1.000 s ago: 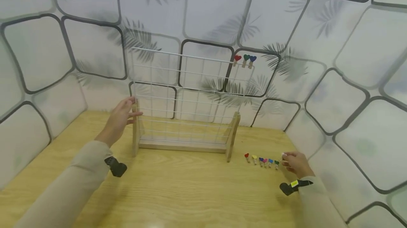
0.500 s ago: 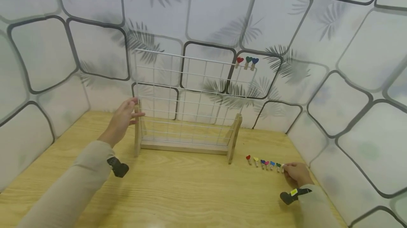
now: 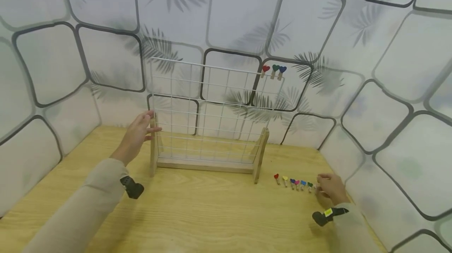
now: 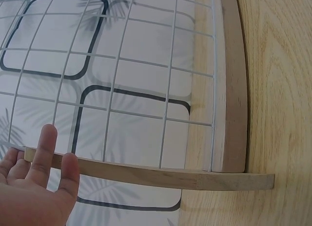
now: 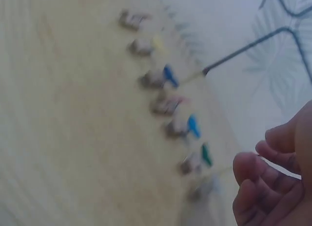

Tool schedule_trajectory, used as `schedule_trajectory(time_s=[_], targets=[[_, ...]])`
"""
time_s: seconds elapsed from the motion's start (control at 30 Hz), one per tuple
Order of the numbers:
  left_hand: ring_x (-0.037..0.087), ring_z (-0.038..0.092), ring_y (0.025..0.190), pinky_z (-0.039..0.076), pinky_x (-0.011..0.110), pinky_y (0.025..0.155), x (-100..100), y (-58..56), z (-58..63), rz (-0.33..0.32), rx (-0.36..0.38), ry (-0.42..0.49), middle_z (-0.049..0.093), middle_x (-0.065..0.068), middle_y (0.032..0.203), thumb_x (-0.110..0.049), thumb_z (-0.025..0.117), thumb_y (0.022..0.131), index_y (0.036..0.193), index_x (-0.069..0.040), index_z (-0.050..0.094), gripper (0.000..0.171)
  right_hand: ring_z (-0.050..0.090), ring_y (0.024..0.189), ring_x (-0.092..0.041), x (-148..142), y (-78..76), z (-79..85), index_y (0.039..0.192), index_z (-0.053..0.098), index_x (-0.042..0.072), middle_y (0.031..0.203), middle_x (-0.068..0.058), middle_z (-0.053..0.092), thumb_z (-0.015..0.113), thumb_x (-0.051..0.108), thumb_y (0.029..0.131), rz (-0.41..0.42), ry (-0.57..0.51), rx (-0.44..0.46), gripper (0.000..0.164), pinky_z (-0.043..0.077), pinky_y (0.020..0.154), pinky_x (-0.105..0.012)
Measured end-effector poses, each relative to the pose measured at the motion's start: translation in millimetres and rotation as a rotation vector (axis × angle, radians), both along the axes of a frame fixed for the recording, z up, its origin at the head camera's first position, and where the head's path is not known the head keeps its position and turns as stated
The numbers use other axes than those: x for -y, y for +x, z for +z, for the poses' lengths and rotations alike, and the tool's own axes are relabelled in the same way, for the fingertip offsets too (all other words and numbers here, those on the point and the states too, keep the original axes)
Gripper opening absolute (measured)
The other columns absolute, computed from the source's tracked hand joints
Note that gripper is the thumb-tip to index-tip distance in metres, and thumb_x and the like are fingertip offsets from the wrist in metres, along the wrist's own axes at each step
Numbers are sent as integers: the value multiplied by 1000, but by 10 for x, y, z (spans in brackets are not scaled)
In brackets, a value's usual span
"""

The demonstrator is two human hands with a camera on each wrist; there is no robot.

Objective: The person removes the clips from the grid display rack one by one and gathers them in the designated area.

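Note:
A white wire grid rack (image 3: 206,165) with wooden ends stands on the table. My left hand (image 3: 134,135) rests against its left wooden upright (image 4: 131,173), near the top, with two fingers extended; the thumb is hidden. Past the rack's right end lies a row of small wooden clothespins with coloured hearts, from a red one (image 3: 276,176) to a green one (image 3: 310,184). The last, a white-heart clothespin (image 5: 202,189), lies on the table, blurred. Just beside it my right hand (image 3: 332,187) hovers, its fingers loosely bent and nothing visible between them.
Red (image 3: 266,68), green (image 3: 276,68) and blue (image 3: 282,69) heart clothespins are clipped on the grid's top right wire. Patterned walls (image 3: 240,13) enclose the wooden table (image 3: 212,213) at the back and sides.
My right hand has brought the white-heart clothespin down to the end of the row, let it go and drawn slightly away. The left hand stays at the upright.

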State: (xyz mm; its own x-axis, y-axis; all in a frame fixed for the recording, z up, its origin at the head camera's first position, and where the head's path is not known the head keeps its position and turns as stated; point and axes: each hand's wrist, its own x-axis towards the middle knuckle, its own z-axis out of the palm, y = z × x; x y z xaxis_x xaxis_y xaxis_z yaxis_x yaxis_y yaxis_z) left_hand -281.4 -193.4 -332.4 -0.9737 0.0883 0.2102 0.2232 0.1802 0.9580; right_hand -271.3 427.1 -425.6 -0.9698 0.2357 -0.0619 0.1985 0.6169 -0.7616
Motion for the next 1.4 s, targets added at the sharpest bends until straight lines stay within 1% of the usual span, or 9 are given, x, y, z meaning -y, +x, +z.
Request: schedule_trajectory(time_s=[0.1, 0.3, 0.37, 0.57, 0.8, 0.93, 1.13, 1.23, 1.4], targets=[[39, 41, 129, 36, 50, 101, -20, -2, 20, -1, -8, 5, 14, 18, 159, -43, 17, 107, 155, -5, 8, 62, 64, 76, -10, 108, -26, 181, 140, 38, -12, 123, -29, 55, 39, 25, 104, 36, -120, -26, 51, 54, 66, -30], [40, 41, 129, 35, 50, 101, -49, -15, 30, -6, -12, 13, 14, 19, 159, -42, 19, 107, 155, -4, 10, 62, 63, 75, -8, 441, -80, 672, 137, 43, -9, 98, 11, 62, 36, 32, 106, 157, -275, -129, 51, 53, 63, -28], [40, 41, 128, 35, 50, 101, -55, -23, 25, -5, -10, 17, 15, 18, 158, -43, 19, 107, 155, -4, 10, 62, 63, 75, -9, 565, -82, 856, 130, 50, -5, 96, 15, 63, 37, 34, 106, 223, -317, -177, 48, 52, 62, -27], [39, 42, 128, 35, 51, 102, -68, -43, 7, -7, -10, 26, 15, 19, 158, -45, 20, 106, 155, -5, 11, 64, 63, 77, -11, 977, -99, 1442, 112, 62, 14, 105, 8, 65, 44, 39, 103, 368, -407, -302, 32, 52, 64, -26], [40, 41, 129, 35, 50, 100, -55, -22, -11, -3, -4, 13, 13, 19, 158, -43, 18, 107, 155, -3, 10, 63, 63, 76, -13, 1440, -207, 2064, 116, 61, 2, 109, 1, 63, 49, 34, 102, 460, -379, -462, 37, 52, 62, -24], [41, 41, 128, 37, 49, 99, -20, -16, -25, 2, -10, -1, 13, 19, 159, -43, 18, 107, 154, -2, 10, 63, 63, 71, -13, 1668, -279, 2406, 116, 62, -1, 108, -4, 65, 52, 28, 101, 481, -421, -558, 34, 51, 58, -22], [42, 41, 129, 38, 49, 99, 19, -15, -12, 9, -26, -14, 12, 18, 159, -46, 17, 106, 155, -2, 9, 66, 63, 67, -15, 1979, -431, 2749, 118, 62, -2, 114, -12, 62, 51, 28, 101, 521, -519, -561, 36, 49, 56, -24], [41, 41, 129, 38, 49, 99, 17, -13, -10, 3, -18, -12, 11, 18, 159, -46, 17, 106, 155, -4, 9, 66, 63, 66, -14, 2096, -489, 2842, 125, 59, -4, 123, -15, 59, 50, 27, 102, 534, -455, -541, 40, 50, 57, -24], [37, 44, 127, 38, 47, 98, 10, -24, -26, 3, -5, -1, 11, 17, 159, -46, 18, 106, 155, -5, 10, 65, 64, 71, -14, 2235, -554, 2956, 135, 56, 5, 123, -12, 62, 51, 29, 102, 479, -53, -485, 41, 51, 63, -25]])
